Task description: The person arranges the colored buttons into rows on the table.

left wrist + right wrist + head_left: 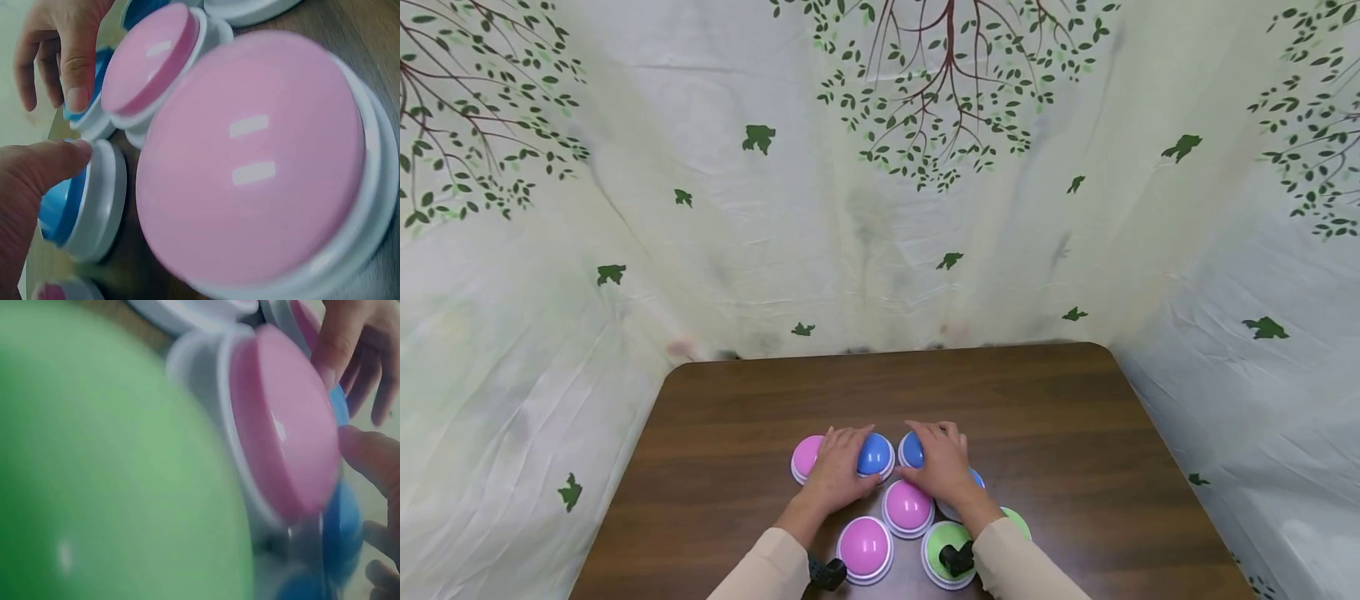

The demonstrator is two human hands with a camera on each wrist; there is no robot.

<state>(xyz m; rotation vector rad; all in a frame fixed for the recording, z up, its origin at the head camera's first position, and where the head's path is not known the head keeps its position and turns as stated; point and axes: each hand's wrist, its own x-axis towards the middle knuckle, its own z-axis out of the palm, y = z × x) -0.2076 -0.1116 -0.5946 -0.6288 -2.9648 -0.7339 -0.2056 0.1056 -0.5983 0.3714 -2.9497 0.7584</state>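
Observation:
My left hand [838, 468] spans a blue dome push button [875, 455] with a white base, fingers at its far side and thumb at its near rim. In the left wrist view the thumb [53, 161] lies on that blue dome's edge. Just to the right, my right hand [942, 462] holds another blue dome button [912, 451] the same way, partly covering it. Close in front of the hands is a pink button [908, 506]. Another pink button [807, 456] sits left of the left hand, partly behind it.
Nearer the body stand a pink button [865, 547] and a green button [946, 546]. A second green button [1017, 522] and a blue one [977, 477] show partly behind the right arm. The brown wooden table [737, 417] meets a white leaf-printed cloth [880, 292] at its far edge.

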